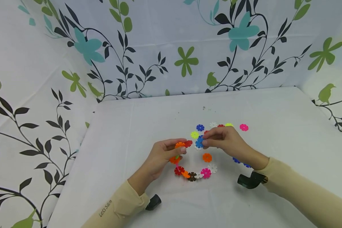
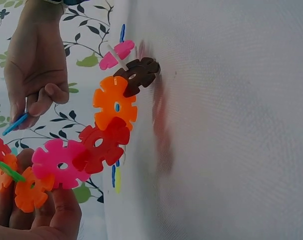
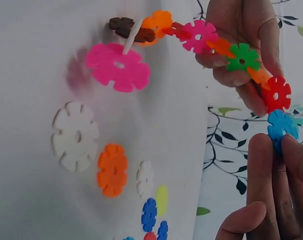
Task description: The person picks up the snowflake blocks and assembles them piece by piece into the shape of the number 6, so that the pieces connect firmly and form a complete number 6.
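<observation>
A chain of linked flower-shaped plastic discs hangs from my left hand (image 1: 161, 155), whose thumb and fingers pinch it near its upper end. A red disc (image 1: 188, 143) forms that end, followed by orange, green, pink and red ones. Lower down, a brown disc (image 1: 192, 176) and a pink disc (image 1: 205, 173) curve along close over the table. My right hand (image 1: 233, 143) pinches a light blue disc (image 3: 281, 125) between thumb and fingertips. In the head view a gap separates it from the red end disc; in the right wrist view the two overlap.
Loose discs lie on the white table (image 1: 117, 126): an orange disc (image 1: 207, 157) and a white disc (image 1: 212, 168) by the chain, several others behind the right hand, and a pink disc (image 1: 244, 127) farther right. Blue discs (image 1: 236, 160) lie beneath the right forearm. Patterned cloth borders the table.
</observation>
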The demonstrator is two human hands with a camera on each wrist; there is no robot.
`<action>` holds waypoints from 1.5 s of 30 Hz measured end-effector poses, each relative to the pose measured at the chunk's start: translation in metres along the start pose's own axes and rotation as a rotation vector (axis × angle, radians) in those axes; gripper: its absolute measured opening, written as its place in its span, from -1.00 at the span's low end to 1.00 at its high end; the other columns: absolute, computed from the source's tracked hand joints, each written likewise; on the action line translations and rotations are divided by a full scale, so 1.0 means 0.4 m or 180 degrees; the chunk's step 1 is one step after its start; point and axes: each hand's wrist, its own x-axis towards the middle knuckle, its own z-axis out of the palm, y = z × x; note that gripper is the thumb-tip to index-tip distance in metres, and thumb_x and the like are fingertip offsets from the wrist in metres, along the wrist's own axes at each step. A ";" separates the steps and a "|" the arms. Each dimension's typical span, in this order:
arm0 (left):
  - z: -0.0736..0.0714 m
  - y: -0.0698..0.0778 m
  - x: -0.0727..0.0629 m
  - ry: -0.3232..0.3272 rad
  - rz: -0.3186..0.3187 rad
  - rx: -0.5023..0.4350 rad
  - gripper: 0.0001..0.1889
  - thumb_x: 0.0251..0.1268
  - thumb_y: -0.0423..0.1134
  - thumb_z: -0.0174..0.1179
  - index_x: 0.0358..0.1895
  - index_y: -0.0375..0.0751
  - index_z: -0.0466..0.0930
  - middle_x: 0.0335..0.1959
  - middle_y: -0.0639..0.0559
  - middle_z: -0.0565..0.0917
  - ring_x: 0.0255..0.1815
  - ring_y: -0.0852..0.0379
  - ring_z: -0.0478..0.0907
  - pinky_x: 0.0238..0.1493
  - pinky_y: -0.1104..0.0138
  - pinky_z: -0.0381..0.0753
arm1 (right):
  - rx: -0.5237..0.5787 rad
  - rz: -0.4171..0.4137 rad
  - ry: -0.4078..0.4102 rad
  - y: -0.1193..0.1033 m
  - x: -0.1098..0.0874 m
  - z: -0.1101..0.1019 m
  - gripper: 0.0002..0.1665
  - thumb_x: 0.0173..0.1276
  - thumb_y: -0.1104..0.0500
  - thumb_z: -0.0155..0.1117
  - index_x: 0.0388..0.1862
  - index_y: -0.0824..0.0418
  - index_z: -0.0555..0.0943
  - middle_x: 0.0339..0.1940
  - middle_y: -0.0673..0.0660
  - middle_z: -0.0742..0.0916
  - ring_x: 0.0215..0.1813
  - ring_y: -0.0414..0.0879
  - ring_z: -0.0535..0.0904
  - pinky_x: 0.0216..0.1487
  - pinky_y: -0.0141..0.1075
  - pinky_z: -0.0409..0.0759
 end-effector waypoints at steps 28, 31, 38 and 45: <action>0.005 0.007 0.006 -0.0056 0.0149 0.0012 -0.64 0.38 -0.22 0.33 0.20 -0.20 0.68 0.01 -0.28 0.72 0.10 -0.16 0.65 0.09 0.22 0.63 | 0.0287 -0.0261 0.0441 -0.011 -0.007 0.049 -0.74 0.33 0.19 0.47 -0.08 0.30 0.69 -0.31 0.14 0.81 -0.21 0.00 0.79 -0.04 -0.25 0.70; 0.005 0.006 0.008 -0.0044 0.0167 0.0056 -0.65 0.39 -0.20 0.33 0.18 -0.19 0.70 -0.03 -0.25 0.74 0.06 -0.05 0.67 0.09 0.20 0.63 | 0.0188 -0.0444 0.0521 -0.010 -0.010 0.054 -0.78 0.32 0.22 0.47 -0.11 0.29 0.70 -0.32 0.11 0.81 -0.24 -0.03 0.79 -0.09 -0.26 0.71; 0.010 0.010 0.010 -0.0055 0.0208 0.0071 -0.67 0.39 -0.20 0.33 0.15 -0.21 0.71 -0.03 -0.20 0.75 0.08 -0.17 0.66 0.08 0.20 0.64 | 0.0211 -0.0784 0.0622 -0.003 -0.013 0.068 -0.94 0.30 0.34 0.45 -0.29 0.26 0.70 -0.34 0.09 0.80 -0.29 -0.01 0.78 -0.19 -0.23 0.73; 0.008 0.008 0.010 -0.0142 0.0145 0.0056 -0.64 0.40 -0.25 0.30 0.21 -0.22 0.67 0.02 -0.20 0.73 0.11 -0.23 0.63 0.06 0.21 0.66 | 0.0343 -0.0720 0.0493 0.006 -0.008 0.074 -0.93 0.32 0.35 0.43 -0.24 0.28 0.71 -0.30 0.12 0.79 -0.26 0.01 0.79 -0.12 -0.21 0.72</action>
